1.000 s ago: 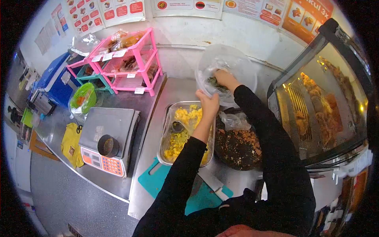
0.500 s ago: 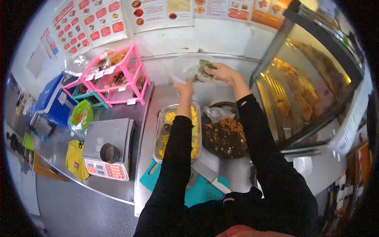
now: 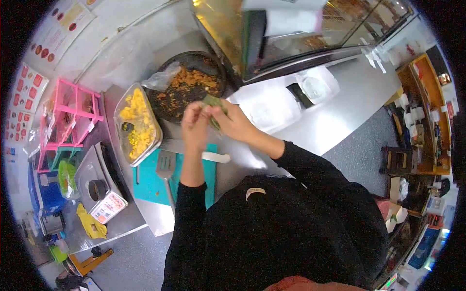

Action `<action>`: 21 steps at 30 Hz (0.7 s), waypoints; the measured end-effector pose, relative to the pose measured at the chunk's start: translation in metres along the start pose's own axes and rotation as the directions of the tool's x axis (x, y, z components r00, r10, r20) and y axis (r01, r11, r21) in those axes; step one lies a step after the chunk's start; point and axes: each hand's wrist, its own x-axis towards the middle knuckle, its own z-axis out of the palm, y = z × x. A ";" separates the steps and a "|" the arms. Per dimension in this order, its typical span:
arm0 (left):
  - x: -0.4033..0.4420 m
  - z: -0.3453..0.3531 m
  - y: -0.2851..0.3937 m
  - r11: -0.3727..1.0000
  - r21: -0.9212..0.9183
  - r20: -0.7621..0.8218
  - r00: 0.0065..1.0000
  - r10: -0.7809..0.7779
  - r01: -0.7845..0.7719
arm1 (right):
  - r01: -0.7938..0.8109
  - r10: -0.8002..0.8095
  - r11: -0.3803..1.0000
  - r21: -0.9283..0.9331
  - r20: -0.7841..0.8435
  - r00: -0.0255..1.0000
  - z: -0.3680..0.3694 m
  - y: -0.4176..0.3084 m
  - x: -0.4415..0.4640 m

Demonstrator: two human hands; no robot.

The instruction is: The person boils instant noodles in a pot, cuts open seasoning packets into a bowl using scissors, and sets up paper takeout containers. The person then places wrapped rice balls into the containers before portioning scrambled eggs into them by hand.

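Pink plastic makes the rack (image 3: 73, 104) at the far left; nearer stands the scale (image 3: 109, 208), with a small dark cup (image 3: 97, 190) on its plate, and a yellow cloth (image 3: 90, 222) lies to the left of it.

Next to the right comes the metal tray (image 3: 156, 144) with yellow food (image 3: 138, 123). On the near side of it is the green board (image 3: 149, 190), where a spatula (image 3: 166, 165) lies with its handle toward the person. A knife (image 3: 215, 156) lies across the far edge of the board, and its white handle sticks out to the right. I think this is the main danger: the left wrist is above the knife, so if this arm drops or sweeps to the side, it could touch the blade or push the handle.

Farther back is the dark pan (image 3: 194, 60) with brown crumbs (image 3: 191, 80), and a clear bag (image 3: 161, 79) at its left edge. The green leaf (image 3: 212, 100) is held up by the near right edge of the pan; it looks thin, so too hard a pull might tear it, and pieces might fall among the crumbs.

About the pose: the left hand (image 3: 194, 123) points away from the body, forearm almost straight, fingers bent beside the leaf; because of blur I cannot tell if they grip it. The right hand (image 3: 235, 121) reaches in from the right, elbow outward, and pinches the leaf between thumb and fingers.

To the right are white boxes (image 3: 267, 106), and behind them the glass cabinet (image 3: 310, 43).
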 end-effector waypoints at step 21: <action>0.003 0.150 -0.115 0.230 0.746 0.666 0.692 -0.279 -0.625 | -0.124 0.170 0.519 -0.846 -0.040 0.985 -0.354 0.189 -0.054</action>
